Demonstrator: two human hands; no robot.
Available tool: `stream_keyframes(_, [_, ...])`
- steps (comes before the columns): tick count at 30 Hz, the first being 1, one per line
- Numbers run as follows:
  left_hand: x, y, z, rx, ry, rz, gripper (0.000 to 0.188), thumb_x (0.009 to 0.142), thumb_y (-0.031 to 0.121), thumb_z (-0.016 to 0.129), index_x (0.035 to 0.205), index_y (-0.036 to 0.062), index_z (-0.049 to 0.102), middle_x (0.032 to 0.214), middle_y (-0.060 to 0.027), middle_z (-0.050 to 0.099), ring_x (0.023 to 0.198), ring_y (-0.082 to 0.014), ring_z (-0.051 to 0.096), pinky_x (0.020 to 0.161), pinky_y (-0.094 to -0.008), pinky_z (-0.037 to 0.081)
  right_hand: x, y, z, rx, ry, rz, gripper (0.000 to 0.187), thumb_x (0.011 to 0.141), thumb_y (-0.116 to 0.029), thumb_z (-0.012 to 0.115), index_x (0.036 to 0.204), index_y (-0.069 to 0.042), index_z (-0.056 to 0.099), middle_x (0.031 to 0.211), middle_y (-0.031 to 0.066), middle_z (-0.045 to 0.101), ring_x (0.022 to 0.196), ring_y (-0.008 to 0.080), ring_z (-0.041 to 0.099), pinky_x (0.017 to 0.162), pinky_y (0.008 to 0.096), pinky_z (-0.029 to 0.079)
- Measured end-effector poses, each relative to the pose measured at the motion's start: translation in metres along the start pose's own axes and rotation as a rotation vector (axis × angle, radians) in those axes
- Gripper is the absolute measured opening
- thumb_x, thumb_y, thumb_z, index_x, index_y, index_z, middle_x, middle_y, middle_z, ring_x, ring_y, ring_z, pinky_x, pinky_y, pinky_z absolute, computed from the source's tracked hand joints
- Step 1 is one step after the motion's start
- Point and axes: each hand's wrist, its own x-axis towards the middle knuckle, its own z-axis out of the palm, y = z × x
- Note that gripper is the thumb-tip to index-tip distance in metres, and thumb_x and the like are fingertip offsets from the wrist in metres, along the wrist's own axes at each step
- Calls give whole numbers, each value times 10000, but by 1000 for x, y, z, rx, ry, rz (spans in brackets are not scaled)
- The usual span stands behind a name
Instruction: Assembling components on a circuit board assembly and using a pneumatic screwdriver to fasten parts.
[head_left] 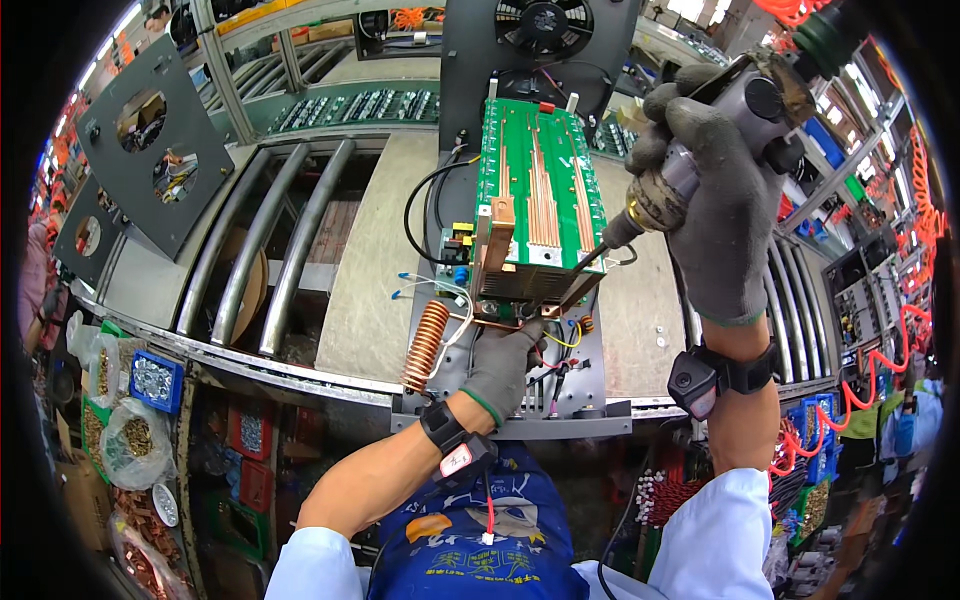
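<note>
My right hand (725, 215), in a dark grey glove, is wrapped round a power screwdriver (655, 200) at the upper right. Its long bit slants down and left to the front right part of a green circuit board assembly (545, 170) with copper-coloured strips. My left hand (503, 365), gloved too, reaches in at the front of the assembly, below an upright copper bar (496, 235). Its fingers are bent together there; what they hold is hidden. A copper coil (427, 345) stands left of that hand, beside white wires (455, 292). Everything sits on a grey metal chassis (565, 428).
A panel with a fan (545, 28) rises behind the board. Steel rollers (310, 235) lie left, more rollers (795, 300) right. Grey cut-out panels (150, 125) lean far left. Bins of small parts, such as a blue bin (157, 380), stand below. A coiled orange hose (868, 385) hangs right.
</note>
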Motion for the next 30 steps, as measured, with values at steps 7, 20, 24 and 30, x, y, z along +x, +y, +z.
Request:
stream_keyframes(7, [-5, 2, 3, 18, 38, -23, 87, 987, 122, 673, 1050, 66, 657, 841, -2, 651, 644, -73, 559, 557, -208, 448, -23, -9, 4, -39, 31, 71, 308, 919, -163, 598, 1189, -17, 576, 961, 97, 613, 746, 157, 623, 501, 295, 547])
stream_keyframes(20, [-3, 6, 7, 79, 49, -90, 110, 996, 142, 666, 1089, 82, 672, 844, 15, 640, 665, -54, 545, 541, -186, 424, -21, 3, 11, -28, 17, 49, 299, 937, -187, 603, 1157, 15, 594, 894, 107, 644, 700, 164, 647, 462, 294, 554])
stream_keyframes(24, [-5, 8, 10, 72, 70, -81, 103, 996, 152, 665, 1066, 78, 683, 787, 13, 627, 621, -46, 516, 519, -183, 403, -19, 16, 10, -170, -79, -46, 294, 952, -206, 587, 1143, 15, 616, 871, 105, 646, 683, 164, 649, 469, 293, 557])
stream_keyframes(30, [-3, 9, 7, 87, 51, -118, 98, 1003, 170, 659, 1033, 83, 690, 770, 20, 625, 603, -34, 496, 508, -181, 394, -16, 34, 20, -131, -32, -108, 305, 960, -221, 584, 1143, 18, 629, 858, 99, 651, 686, 164, 658, 473, 292, 560])
